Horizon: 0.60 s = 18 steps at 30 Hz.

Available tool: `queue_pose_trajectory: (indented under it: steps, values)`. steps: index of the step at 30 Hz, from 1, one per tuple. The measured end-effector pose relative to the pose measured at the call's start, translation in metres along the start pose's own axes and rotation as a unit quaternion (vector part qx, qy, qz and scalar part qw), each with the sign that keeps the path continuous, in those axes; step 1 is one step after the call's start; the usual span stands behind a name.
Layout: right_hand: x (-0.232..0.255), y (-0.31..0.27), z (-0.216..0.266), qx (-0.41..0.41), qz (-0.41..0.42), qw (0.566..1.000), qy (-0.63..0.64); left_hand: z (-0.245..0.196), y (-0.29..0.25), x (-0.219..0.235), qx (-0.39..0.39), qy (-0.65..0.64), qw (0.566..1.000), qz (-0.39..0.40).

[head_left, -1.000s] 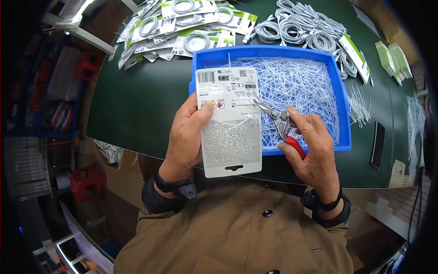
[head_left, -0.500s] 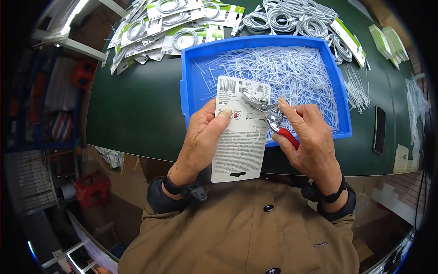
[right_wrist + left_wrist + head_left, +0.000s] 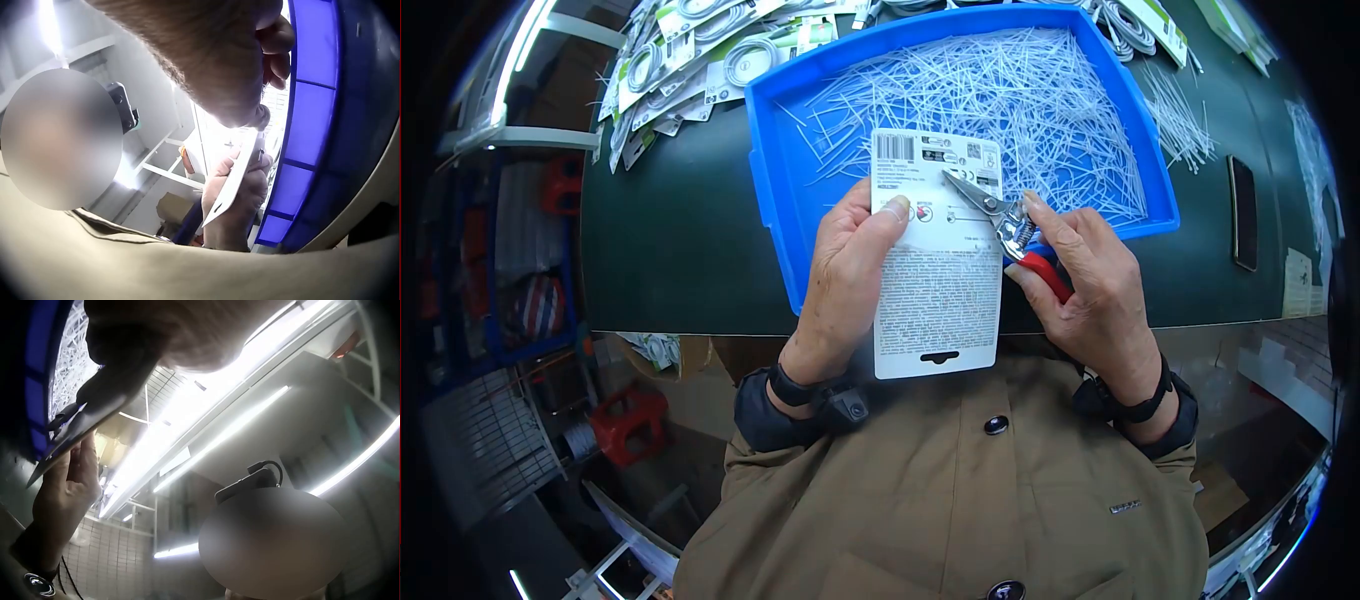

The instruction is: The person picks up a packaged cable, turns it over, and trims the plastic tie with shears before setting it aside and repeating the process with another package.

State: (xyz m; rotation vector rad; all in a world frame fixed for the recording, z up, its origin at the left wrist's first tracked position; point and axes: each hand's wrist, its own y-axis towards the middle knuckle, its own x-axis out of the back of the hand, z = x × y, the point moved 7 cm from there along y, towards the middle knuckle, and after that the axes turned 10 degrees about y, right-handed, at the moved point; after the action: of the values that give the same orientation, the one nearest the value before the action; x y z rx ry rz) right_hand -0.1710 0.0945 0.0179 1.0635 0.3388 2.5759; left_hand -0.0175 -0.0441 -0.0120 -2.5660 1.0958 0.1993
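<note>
1. Since 1 s ago, card & cutters sit a bit lower in view vs the tray; cutter tip now lies across the card's upper print, not off its right edge.
2. Nearest: left hand [image 3: 840, 270] grips the white packaging card [image 3: 937, 255], thumb pressed on its printed back, fingers curled behind. Card is held upright-ish over the tray's near edge, hang hole toward the person.
3. Right hand [image 3: 1090, 285] wraps fingers round the red-handled cutters [image 3: 1010, 235]; blades point left onto the card's top right, near the barcode strip.
4. Beyond: blue tray [image 3: 765, 180] on the dark green worktop [image 3: 670, 240], full of white cut ties [image 3: 1020, 110].
5. Far: packaged cables [image 3: 690, 60] at upper left; phone [image 3: 1243, 210] at right.
6. Risk, my guess: blade tip is close to the left thumb, so a slip could nick it; a loose pinch could let the card twist, so the cut hits the card, not a tie.
</note>
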Motion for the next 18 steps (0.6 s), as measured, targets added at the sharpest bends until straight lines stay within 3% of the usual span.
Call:
queue_pose_trajectory:
  steps: [7, 18]
  values:
    - [0.013, -0.013, 0.005, -0.009, 0.022, 1.0, 0.01, -0.011, 0.006, 0.019, -0.052, -0.043, 0.995, -0.077]
    - [0.007, -0.01, 0.013, -0.009, 0.029, 0.999, -0.016, -0.016, -0.001, 0.008, -0.09, -0.011, 0.992, -0.091]
